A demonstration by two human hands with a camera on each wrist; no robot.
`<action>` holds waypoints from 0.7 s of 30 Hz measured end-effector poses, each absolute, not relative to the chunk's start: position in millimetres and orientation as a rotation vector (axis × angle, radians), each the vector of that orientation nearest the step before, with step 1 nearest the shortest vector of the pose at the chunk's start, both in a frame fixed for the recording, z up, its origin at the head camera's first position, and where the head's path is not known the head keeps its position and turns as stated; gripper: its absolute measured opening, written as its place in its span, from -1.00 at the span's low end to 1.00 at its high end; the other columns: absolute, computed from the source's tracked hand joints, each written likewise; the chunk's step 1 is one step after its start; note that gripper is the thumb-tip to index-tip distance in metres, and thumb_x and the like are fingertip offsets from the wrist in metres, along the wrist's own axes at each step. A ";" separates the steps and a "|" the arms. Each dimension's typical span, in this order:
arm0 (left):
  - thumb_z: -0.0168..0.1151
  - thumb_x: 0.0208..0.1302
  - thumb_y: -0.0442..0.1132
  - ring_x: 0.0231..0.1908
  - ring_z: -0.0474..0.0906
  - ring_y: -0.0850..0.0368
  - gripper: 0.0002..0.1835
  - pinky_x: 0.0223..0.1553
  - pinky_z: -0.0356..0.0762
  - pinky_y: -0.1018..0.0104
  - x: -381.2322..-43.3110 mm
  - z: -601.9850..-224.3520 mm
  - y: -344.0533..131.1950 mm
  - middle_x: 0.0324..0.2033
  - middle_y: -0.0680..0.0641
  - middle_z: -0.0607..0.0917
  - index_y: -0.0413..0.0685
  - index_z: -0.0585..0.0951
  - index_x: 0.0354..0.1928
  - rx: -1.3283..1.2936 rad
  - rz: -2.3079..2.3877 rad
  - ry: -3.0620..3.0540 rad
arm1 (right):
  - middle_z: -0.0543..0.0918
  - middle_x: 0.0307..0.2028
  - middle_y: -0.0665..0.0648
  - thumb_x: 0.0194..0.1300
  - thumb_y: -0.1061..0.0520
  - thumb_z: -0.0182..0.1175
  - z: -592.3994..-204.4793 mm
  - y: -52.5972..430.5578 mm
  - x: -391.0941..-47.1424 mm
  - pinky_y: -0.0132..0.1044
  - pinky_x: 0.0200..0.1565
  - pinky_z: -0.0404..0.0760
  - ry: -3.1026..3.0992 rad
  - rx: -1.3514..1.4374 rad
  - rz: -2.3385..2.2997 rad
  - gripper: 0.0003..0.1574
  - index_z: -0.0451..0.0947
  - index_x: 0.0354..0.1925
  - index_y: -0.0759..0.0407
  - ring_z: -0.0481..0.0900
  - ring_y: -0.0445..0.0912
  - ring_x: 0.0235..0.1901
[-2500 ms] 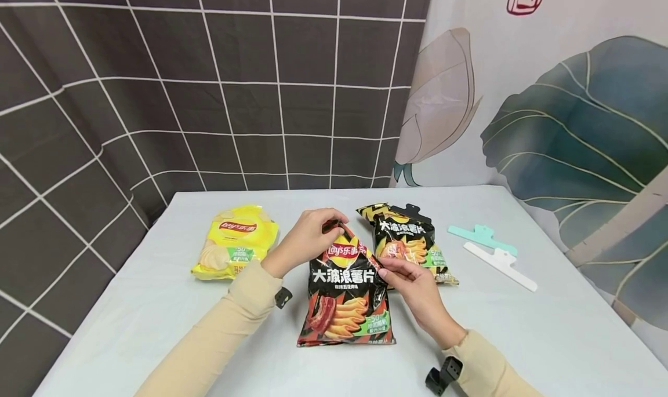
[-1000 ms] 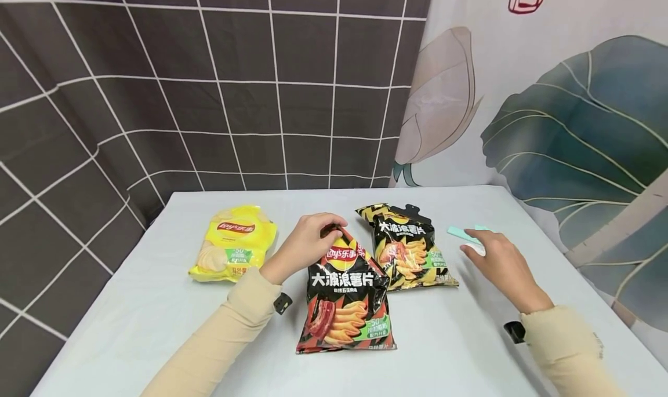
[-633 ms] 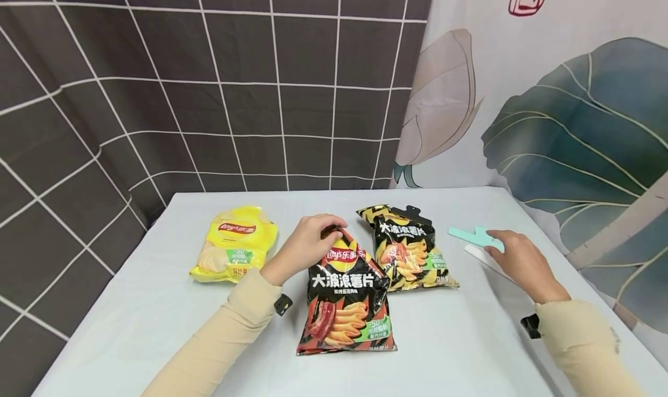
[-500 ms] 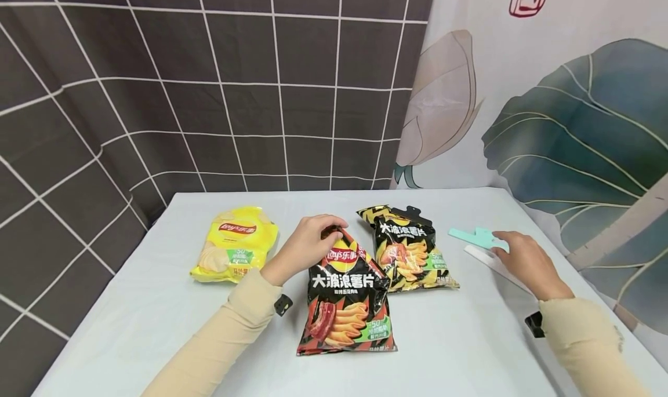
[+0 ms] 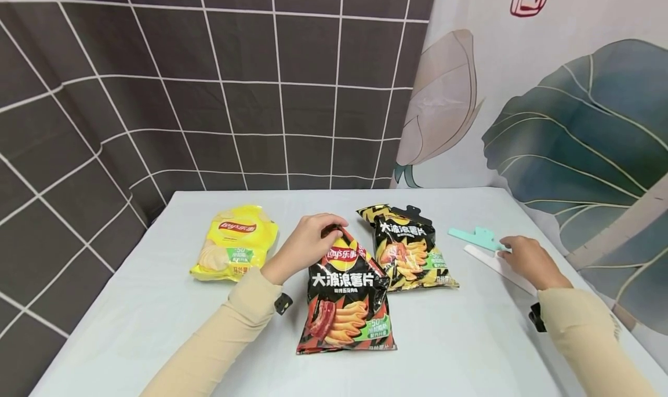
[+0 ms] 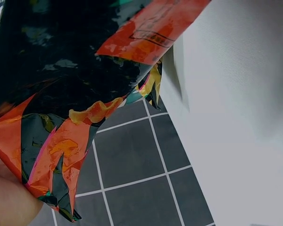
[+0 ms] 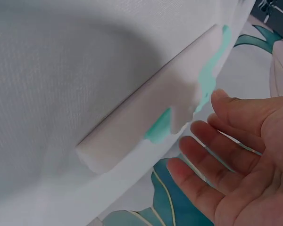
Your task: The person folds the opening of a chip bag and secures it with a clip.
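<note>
While left hand (image 5: 309, 241) pinches red-black bag (image 5: 347, 307) at top, likely holding its fold, right hand (image 5: 534, 262), fingers spread, is beside teal clip (image 5: 480, 238).

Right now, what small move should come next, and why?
Probably the right hand should pinch the teal clip: its fingers are spread beside that and the white clip, holding neither. The left hand holds the top of the red-and-black bag, where no clip shows, while the yellow-and-black bag already wears a black clip.
</note>
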State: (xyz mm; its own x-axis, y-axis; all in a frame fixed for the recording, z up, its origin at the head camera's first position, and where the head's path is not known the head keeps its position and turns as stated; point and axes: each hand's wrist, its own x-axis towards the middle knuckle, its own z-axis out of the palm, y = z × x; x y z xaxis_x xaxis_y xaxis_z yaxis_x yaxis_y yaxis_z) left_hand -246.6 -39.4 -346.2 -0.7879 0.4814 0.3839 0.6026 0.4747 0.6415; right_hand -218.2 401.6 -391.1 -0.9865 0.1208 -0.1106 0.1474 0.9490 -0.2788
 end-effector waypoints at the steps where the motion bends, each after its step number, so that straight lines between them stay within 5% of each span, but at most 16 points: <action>1: 0.16 0.30 -0.40 -0.07 0.64 0.07 -0.77 -0.03 0.61 0.21 -246.5 -346.0 -39.4 -0.06 -0.10 0.72 -0.15 0.67 -0.05 -0.949 -1.209 -2.566 | 0.36 0.12 0.66 0.28 0.29 0.15 -391.6 402.3 -218.6 0.30 0.04 0.42 2.999 0.212 -0.439 -0.43 0.33 0.15 0.65 0.31 0.51 0.12; 21: 0.16 0.30 -0.39 -0.03 0.64 0.06 -0.76 0.00 0.60 0.20 -245.8 -344.6 -40.4 -0.04 -0.11 0.71 -0.14 0.68 -0.03 -0.923 -1.223 -2.581 | 0.51 -0.06 0.59 0.29 0.31 0.14 -400.4 406.2 -222.7 0.15 -0.12 0.53 2.925 0.226 -0.502 -0.57 0.39 0.00 0.67 0.48 0.37 -0.06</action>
State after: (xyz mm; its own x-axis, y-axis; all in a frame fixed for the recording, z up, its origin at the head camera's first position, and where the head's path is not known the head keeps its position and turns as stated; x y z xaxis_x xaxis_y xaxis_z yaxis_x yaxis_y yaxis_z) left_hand -245.8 -40.4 -344.6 -0.8019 0.4694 0.3697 0.5833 0.4810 0.6545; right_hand -222.7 406.2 -400.4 -0.9749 0.1208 -0.1870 0.1762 0.9321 -0.3165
